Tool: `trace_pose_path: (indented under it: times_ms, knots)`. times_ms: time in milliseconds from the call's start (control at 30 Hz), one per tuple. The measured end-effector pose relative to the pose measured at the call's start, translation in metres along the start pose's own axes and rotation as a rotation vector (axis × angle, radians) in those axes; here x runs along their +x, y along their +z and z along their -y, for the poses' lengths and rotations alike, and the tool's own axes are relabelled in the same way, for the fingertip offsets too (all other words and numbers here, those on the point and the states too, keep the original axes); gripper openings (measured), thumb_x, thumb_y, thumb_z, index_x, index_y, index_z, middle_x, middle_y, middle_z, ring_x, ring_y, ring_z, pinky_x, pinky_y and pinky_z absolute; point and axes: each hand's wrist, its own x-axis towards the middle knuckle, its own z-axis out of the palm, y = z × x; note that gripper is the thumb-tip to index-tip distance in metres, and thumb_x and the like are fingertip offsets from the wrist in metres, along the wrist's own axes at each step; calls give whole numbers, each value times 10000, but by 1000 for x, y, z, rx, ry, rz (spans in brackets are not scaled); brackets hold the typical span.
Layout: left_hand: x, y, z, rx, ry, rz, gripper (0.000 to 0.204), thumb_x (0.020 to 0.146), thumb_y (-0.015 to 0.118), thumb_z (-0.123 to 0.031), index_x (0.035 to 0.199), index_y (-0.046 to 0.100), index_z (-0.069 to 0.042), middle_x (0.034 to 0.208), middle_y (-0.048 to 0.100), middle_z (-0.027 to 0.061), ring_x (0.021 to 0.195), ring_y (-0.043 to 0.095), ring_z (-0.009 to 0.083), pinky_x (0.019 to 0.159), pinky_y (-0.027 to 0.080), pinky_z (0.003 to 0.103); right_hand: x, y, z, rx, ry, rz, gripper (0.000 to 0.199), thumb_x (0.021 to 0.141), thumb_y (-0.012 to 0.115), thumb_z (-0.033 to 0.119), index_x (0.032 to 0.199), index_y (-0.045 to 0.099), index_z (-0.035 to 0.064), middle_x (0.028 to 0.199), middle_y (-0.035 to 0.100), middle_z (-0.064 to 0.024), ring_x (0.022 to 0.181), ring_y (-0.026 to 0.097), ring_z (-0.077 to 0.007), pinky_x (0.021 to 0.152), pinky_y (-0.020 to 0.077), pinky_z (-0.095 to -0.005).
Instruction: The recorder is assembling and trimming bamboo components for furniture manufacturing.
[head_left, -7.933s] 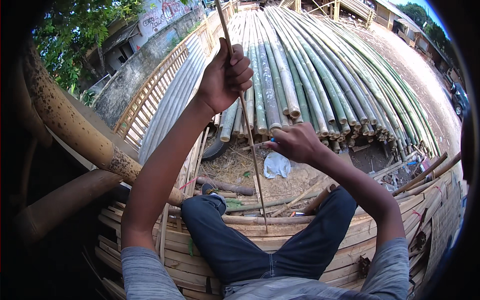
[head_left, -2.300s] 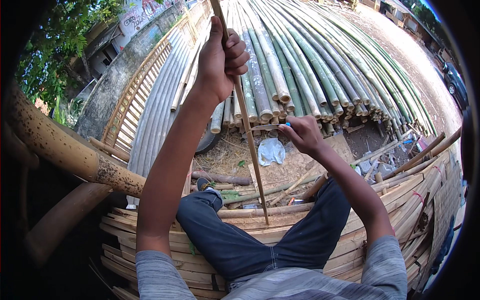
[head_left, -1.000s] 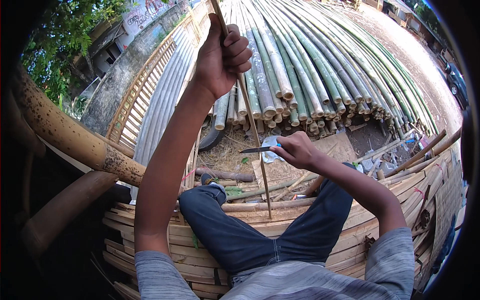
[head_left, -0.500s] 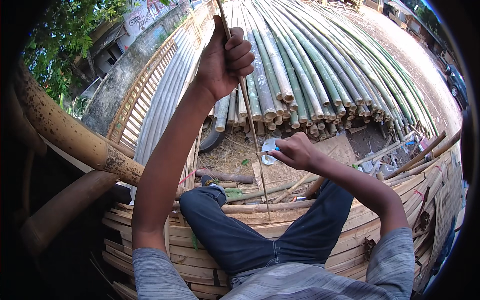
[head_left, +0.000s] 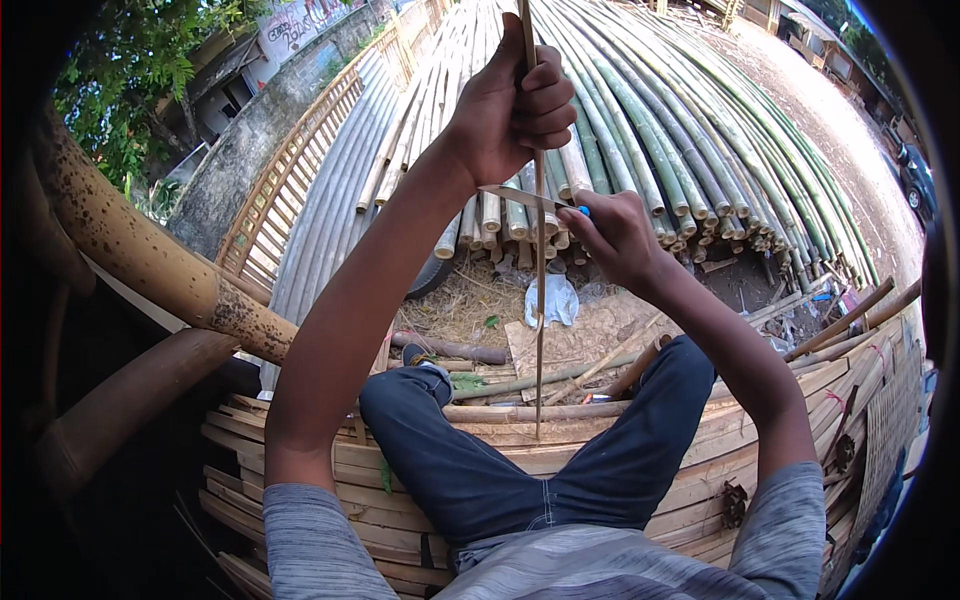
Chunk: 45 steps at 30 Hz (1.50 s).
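My left hand (head_left: pixel 522 105) is wrapped round the upper part of a thin bamboo strip (head_left: pixel 541 300), thumb pointing up. The strip stands nearly upright, and its lower end comes down to the wooden slats between my legs. My right hand (head_left: pixel 615 235) grips a knife (head_left: pixel 520 196) by a handle with a blue end. The blade points left and crosses the strip a little below my left hand. Whether the edge bites into the strip I cannot tell. The handle is mostly hidden by my fingers.
I sit on stacked wooden slats (head_left: pixel 480 460). A large pile of bamboo poles (head_left: pixel 640 130) lies ahead, with a white plastic bag (head_left: pixel 552 300) and a dark tire (head_left: pixel 430 277) near it. Thick bamboo (head_left: pixel 130 245) juts in at the left, beside corrugated sheets (head_left: pixel 335 200) and a slatted bamboo panel (head_left: pixel 285 175).
The knife in my right hand has moved up along the strip, close below my left hand. My left hand and the strip's top have shifted right, so the strip is more upright.
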Motion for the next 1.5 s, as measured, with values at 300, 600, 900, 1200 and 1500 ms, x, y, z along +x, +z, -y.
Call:
trace_pose_path:
  times_ms: [300, 600, 900, 1200, 1500]
  knots:
    - [-14, 12, -7, 16, 2, 35, 557, 926, 312, -646, 691, 354, -142, 559, 197, -58, 492, 207, 75, 449, 212, 235, -10, -7, 5, -191, -179, 231, 481, 934, 522, 440, 610, 519, 85, 428, 408, -98, 378, 423, -313, 425, 331, -425]
    - [-15, 16, -5, -37, -17, 51, 568, 944, 278, -625, 672, 341, -130, 544, 213, -53, 488, 215, 86, 448, 234, 240, 22, -27, 10, -312, -312, 36, 467, 905, 555, 458, 612, 467, 105, 436, 442, -62, 373, 467, -264, 399, 331, -402]
    - [-36, -3, -14, -112, 47, 116, 505, 986, 292, -535, 676, 354, -142, 522, 219, -53, 458, 227, 72, 436, 242, 228, -91, 39, -29, -359, -312, 498, 490, 907, 518, 516, 630, 485, 114, 456, 471, -58, 382, 515, -253, 362, 357, -386]
    - [-34, 0, -13, 22, 50, -68, 550, 943, 303, -626, 670, 345, -150, 555, 199, -64, 490, 207, 72, 448, 206, 234, -4, 22, 6, -159, -116, 5, 460, 903, 575, 416, 592, 464, 96, 437, 445, -80, 379, 478, -289, 390, 333, -407]
    - [-37, -36, -14, -1, 149, -202, 500, 966, 345, -556, 689, 349, -141, 553, 209, -63, 477, 205, 61, 431, 210, 223, -136, 74, -33, -314, -42, 549, 478, 913, 514, 489, 639, 521, 98, 470, 513, -90, 424, 554, -303, 398, 407, -406]
